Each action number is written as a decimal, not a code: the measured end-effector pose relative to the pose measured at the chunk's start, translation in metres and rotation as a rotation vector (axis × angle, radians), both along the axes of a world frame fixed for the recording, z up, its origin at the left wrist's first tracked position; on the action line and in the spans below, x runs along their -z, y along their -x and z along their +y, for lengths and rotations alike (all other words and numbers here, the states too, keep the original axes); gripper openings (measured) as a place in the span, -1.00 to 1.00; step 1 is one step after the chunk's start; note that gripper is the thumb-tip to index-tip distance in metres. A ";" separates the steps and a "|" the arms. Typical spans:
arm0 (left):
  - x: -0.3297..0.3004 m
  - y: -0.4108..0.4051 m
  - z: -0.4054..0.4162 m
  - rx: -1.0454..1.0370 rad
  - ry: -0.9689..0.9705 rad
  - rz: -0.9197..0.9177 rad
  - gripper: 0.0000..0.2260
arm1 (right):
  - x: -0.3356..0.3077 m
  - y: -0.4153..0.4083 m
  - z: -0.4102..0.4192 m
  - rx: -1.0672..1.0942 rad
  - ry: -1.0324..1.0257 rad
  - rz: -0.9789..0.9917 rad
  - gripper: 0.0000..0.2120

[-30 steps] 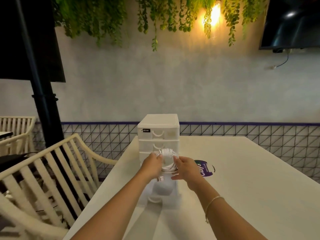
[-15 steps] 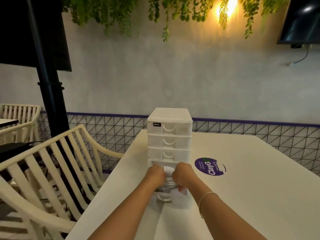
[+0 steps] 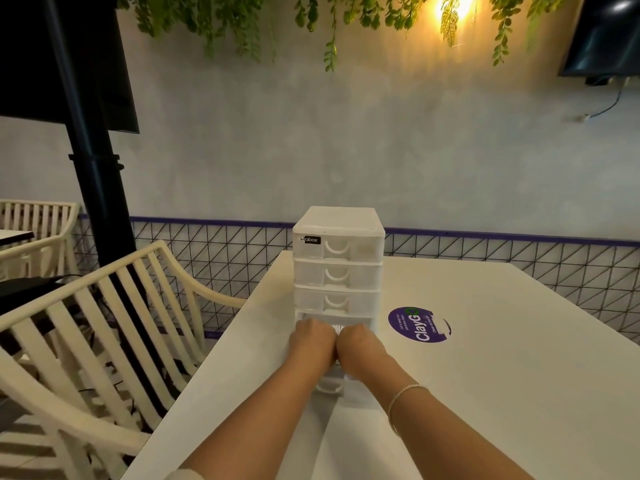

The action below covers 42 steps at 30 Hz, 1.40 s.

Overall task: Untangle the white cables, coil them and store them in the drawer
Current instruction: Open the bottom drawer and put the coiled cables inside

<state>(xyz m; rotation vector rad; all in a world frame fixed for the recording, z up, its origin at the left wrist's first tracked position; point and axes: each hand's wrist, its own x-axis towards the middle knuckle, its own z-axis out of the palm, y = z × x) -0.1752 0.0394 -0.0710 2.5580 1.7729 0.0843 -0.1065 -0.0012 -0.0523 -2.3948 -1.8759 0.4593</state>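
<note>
A: Starting at the left, what's hard to make out?

B: The slatted cream chair (image 3: pixel 104 327) is cut off by the frame's edge, and a black pole (image 3: pixel 93 161) rises behind it. On the white table (image 3: pixel 502 393) the real trouble is in the middle: the coiled white cable (image 3: pixel 336 329) shows only as a ribbed sliver between the two hands.

A: Where is that cable, then?

B: Low in the pulled-out bottom drawer (image 3: pixel 330 386) of the white plastic drawer unit (image 3: pixel 337 268), whose three upper drawers are closed. The hands cover nearly all of the drawer's inside; only its front and handle show beneath the wrists.

A: And the hands?

B: The left hand (image 3: pixel 313 344) and the right hand (image 3: pixel 360 348) reach forward side by side, knuckles up, almost touching, both down in the drawer. The fingers curl downward out of sight on either side of the coil, so I cannot tell whether they grip it or just press on it.

A: Anything further right?

B: A thin bracelet (image 3: pixel 403 393) on the right wrist, then a round purple ClayGo sticker (image 3: pixel 417 323) on the table just beside the unit. A dark screen (image 3: pixel 602 32) is cut off at the top right corner.
</note>
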 end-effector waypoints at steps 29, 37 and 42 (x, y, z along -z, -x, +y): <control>-0.114 -0.007 0.048 0.235 -0.473 -0.275 -0.71 | 0.010 -0.065 -0.029 -0.085 -0.092 0.606 0.37; -0.118 -0.011 0.056 0.249 -0.463 -0.184 -0.71 | 0.017 -0.066 -0.026 -0.098 -0.098 0.646 0.31; -0.120 -0.011 0.054 0.266 -0.461 -0.208 -0.72 | 0.028 -0.076 -0.018 0.012 -0.201 0.732 0.36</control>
